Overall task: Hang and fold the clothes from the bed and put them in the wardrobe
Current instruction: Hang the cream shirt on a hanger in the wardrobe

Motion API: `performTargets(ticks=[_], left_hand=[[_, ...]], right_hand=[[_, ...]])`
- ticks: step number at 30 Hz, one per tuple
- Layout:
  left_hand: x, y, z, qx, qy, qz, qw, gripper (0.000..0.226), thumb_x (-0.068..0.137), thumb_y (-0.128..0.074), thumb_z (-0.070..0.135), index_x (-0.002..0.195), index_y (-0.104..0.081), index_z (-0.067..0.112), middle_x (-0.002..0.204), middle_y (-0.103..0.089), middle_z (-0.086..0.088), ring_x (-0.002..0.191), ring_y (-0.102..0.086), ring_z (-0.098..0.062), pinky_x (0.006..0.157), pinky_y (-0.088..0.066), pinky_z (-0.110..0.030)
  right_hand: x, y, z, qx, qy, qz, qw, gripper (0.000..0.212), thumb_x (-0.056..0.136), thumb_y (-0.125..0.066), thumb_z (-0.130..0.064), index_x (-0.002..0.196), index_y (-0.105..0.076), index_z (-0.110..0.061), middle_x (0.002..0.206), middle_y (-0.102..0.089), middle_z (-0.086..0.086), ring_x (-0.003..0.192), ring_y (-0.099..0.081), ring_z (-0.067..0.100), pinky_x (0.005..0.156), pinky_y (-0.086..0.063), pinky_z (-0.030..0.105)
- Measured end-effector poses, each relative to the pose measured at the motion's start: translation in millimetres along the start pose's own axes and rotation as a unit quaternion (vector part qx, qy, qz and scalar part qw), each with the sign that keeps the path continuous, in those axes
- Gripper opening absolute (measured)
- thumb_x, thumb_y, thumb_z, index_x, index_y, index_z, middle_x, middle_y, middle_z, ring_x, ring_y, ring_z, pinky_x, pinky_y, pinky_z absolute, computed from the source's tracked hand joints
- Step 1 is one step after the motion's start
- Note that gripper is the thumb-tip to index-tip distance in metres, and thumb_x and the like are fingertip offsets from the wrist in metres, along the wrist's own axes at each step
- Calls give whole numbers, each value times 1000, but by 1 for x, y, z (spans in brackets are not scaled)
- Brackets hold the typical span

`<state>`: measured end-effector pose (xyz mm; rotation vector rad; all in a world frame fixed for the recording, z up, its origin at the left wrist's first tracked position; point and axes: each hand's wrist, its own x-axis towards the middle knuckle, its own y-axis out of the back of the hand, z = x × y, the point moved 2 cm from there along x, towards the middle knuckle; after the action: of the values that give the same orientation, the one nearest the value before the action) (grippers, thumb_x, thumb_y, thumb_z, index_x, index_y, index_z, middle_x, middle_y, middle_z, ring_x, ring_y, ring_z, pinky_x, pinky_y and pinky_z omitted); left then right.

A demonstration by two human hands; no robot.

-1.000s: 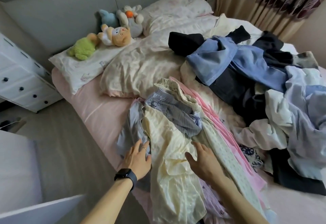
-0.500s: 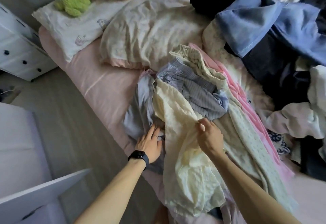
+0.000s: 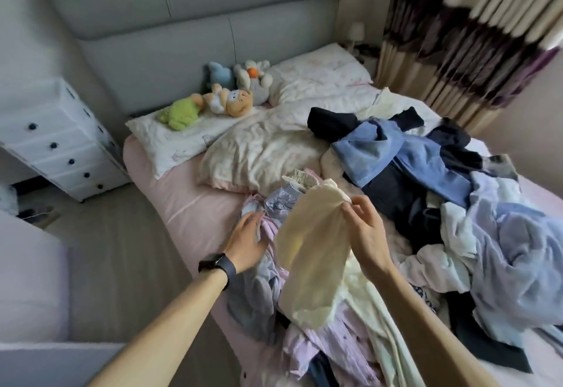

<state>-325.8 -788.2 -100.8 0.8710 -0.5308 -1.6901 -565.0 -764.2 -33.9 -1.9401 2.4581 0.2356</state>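
Low in the frame a lilac shirt (image 3: 335, 341) lies at the bed's (image 3: 182, 204) near edge. Above it, at centre, the right grip (image 3: 364, 228) pinches the top edge of a cream garment (image 3: 310, 252), which is lifted and hangs down onto the shirt. Just left of it, the left grip (image 3: 245, 242), with a watch (image 3: 217, 264) at the wrist, has straight fingers resting on pale clothes. To the right sprawls the pile of clothes (image 3: 487, 234), with a blue garment (image 3: 380, 149) on top. Beyond are a duvet (image 3: 268, 149), plush toys (image 3: 219, 100) and a headboard (image 3: 182, 21). Drawers (image 3: 54, 137) stand at left and a curtain (image 3: 457, 36) hangs at upper right.
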Motion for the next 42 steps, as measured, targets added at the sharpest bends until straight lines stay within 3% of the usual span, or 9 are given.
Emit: performTargets(ticks=[10,13,17,21,28,31,34,39,42], left_hand=[[-129,84,98,-91,-87,181,975,84,62,-64,89,131,-46,46,124,-53,28,110,-49,17,83,-37,1],[-156,88,91,-104,-28,248,963,78,66,-68,81,125,-54,33,121,-59,22,110,-55,3,90,-46,-18],[-193,110,68,-127,-2,328,936,16,93,-64,40,93,-61,24,90,-71,12,88,-66,-4,72,-49,-19],[-246,135,38,-184,18,363,913,18,99,-57,22,82,-53,15,63,-54,8,54,-46,0,52,-34,-16],[-344,176,-56,-320,127,413,843,17,96,-58,27,81,-59,20,62,-50,13,64,-47,-10,63,-38,-27],[-400,190,-92,-392,144,450,789,16,83,-62,34,74,-59,20,69,-49,2,69,-47,-17,66,-37,-33],[-448,205,-118,-446,147,474,745,14,74,-62,33,61,-60,28,64,-54,2,58,-54,-14,56,-42,-26],[-539,221,-179,-408,213,514,724,17,69,-65,48,68,-61,31,65,-58,4,56,-54,-13,51,-42,-26],[-589,221,-218,-301,302,537,728,16,87,-60,42,85,-58,27,77,-58,-5,64,-52,-16,62,-46,-32]], right_hand=[[-47,-25,-131,187,-50,-212,958,12,91,-74,-23,91,-76,-11,87,-71,10,79,-68,19,61,-53,28],[-69,-51,-145,175,-41,-266,947,20,90,-74,-22,94,-75,-2,79,-68,5,71,-65,14,58,-51,25],[-99,-81,-147,172,-41,-351,919,13,91,-74,-20,89,-78,-9,82,-70,6,76,-67,14,62,-53,23],[-126,-113,-145,156,-58,-424,890,13,95,-67,-14,95,-79,-9,98,-74,7,92,-70,17,78,-55,25],[-178,-171,-115,63,-34,-490,869,26,88,-67,-5,113,-74,-10,115,-74,10,112,-68,32,100,-53,42],[-226,-203,-82,-79,79,-524,845,62,72,-73,-1,128,-60,-24,132,-62,-2,129,-56,25,102,-50,32],[-284,-234,-49,-202,161,-599,758,107,59,-81,-36,154,-31,-30,147,-39,-16,137,-36,4,112,-35,25],[-372,-309,-36,-229,190,-571,765,5,91,-66,-28,88,-64,-27,79,-69,-8,73,-62,15,72,-54,34],[-401,-344,-57,-172,192,-580,773,23,95,-61,-30,76,-60,-16,65,-65,-5,59,-58,11,62,-50,34]])
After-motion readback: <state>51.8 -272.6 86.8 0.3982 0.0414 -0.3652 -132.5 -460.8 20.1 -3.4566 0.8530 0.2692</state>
